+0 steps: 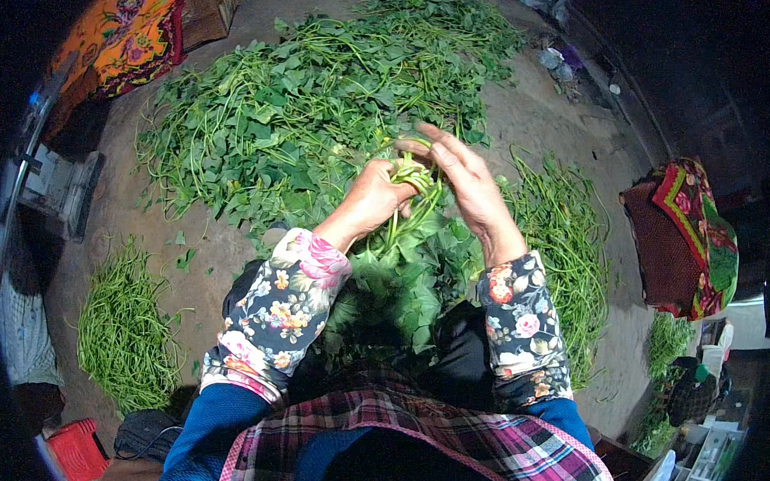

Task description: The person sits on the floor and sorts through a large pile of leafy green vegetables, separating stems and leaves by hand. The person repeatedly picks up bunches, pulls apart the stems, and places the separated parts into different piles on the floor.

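Note:
My left hand [377, 199] is closed around a bunch of green leafy stems [413, 175], whose leaves hang down toward my lap. Beside it on the right, my right hand [460, 173] has its fingers extended and blurred at the top of the bunch, where a stem loops by the fingertips; whether it grips one cannot be told. Beyond both hands, a wide heap of leafy green vines [301, 104] covers much of the floor. More leaves [402, 292] lie or hang between my knees.
Piles of stems lie on the concrete floor, one at left [127, 327] and one at right [562, 259]. A patterned cloth [703, 239] drapes something at right, an orange floral cloth [125, 34] at upper left. A red plastic container [79, 449] sits at lower left.

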`<state>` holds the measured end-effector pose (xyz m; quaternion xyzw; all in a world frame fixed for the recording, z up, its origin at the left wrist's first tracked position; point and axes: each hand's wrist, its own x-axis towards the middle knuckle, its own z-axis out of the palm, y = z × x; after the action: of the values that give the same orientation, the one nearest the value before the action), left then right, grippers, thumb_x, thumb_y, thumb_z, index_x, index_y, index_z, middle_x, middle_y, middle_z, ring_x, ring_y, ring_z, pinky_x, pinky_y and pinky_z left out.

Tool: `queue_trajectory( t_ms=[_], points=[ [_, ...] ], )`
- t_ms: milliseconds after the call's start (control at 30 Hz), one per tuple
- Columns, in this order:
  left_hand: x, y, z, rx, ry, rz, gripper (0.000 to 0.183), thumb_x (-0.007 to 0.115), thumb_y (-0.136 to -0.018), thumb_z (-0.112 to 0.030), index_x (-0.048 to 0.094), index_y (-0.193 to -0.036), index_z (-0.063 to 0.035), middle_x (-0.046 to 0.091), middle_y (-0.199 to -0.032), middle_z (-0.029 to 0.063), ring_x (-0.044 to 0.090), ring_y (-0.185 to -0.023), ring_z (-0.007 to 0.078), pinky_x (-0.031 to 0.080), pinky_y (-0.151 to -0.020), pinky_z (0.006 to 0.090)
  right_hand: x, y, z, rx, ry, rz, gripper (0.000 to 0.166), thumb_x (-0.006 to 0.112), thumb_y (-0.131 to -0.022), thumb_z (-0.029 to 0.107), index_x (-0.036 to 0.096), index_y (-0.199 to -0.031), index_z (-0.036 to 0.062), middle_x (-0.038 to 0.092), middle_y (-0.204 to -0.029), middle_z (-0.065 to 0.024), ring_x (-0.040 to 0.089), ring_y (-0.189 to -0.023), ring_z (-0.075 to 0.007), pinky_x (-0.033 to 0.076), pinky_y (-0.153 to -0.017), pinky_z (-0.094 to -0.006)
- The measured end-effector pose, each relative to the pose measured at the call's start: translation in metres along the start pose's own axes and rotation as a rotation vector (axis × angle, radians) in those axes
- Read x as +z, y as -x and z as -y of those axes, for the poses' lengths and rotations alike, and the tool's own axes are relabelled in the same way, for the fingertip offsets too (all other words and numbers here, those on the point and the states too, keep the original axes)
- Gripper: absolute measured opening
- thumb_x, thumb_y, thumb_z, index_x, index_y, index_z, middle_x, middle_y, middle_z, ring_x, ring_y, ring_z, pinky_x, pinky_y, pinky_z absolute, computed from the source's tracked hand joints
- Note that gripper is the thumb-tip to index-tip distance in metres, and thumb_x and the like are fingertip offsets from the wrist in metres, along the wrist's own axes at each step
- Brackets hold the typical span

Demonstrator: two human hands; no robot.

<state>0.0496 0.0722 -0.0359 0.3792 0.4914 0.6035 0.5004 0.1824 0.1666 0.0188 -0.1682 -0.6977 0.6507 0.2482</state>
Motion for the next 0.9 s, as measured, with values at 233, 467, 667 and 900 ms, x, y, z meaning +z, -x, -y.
queue_trajectory(
  t_ms=[233, 467, 667, 900],
  points=[
    [-0.019, -0.007, -0.002, 0.056, -0.077, -0.128, 0.017, 0.062, -0.084, -0.002, 0.066, -0.100, -0.0015, 0.063, -0.076, -0.0013, 0.052, -0.054, 0.0049, 0.044, -0.049, 0.0213, -0.017, 0.005, 0.004, 0.045, 0.519, -0.186, 0.032, 0.061, -0.094, 0.031, 0.066, -0.092, 0.0000, 0.064, -0.074, -0.0022, 0.054, -0.068, -0.0088, 0.045, -0.062, -0.0261],
    [-0.028, -0.011, -0.005, 0.155, -0.313, -0.173, 0.025, 0.062, -0.079, 0.002, 0.067, -0.102, -0.0023, 0.068, -0.080, 0.0034, 0.061, -0.066, 0.0137, 0.049, -0.063, 0.0282, 0.008, 0.003, 0.003, -0.091, 0.720, -0.166, 0.025, 0.069, -0.085, 0.023, 0.060, -0.085, 0.0001, 0.057, -0.066, -0.0122, 0.051, -0.055, -0.0207, 0.042, -0.054, -0.0347],
    [-0.030, -0.006, -0.011, 0.347, -0.610, -0.250, 0.021, 0.060, -0.081, 0.005, 0.066, -0.100, -0.0008, 0.069, -0.081, 0.0037, 0.060, -0.077, 0.0104, 0.049, -0.071, 0.0273, 0.004, 0.002, 0.003, -0.136, 0.810, -0.133, 0.024, 0.066, -0.085, 0.019, 0.056, -0.082, -0.0022, 0.056, -0.070, -0.0182, 0.052, -0.060, -0.0341, 0.042, -0.058, -0.0404],
    [-0.087, -0.007, -0.017, 0.302, -0.877, -0.451, 0.024, 0.058, -0.081, 0.001, 0.066, -0.103, -0.0017, 0.069, -0.086, 0.0190, 0.068, -0.077, 0.0294, 0.051, -0.072, 0.0370, -0.032, 0.012, -0.004, 0.156, 0.354, -0.092, 0.023, 0.067, -0.088, 0.023, 0.064, -0.083, 0.0010, 0.055, -0.066, 0.0034, 0.050, -0.060, -0.0048, 0.040, -0.053, -0.0248]
  ],
)
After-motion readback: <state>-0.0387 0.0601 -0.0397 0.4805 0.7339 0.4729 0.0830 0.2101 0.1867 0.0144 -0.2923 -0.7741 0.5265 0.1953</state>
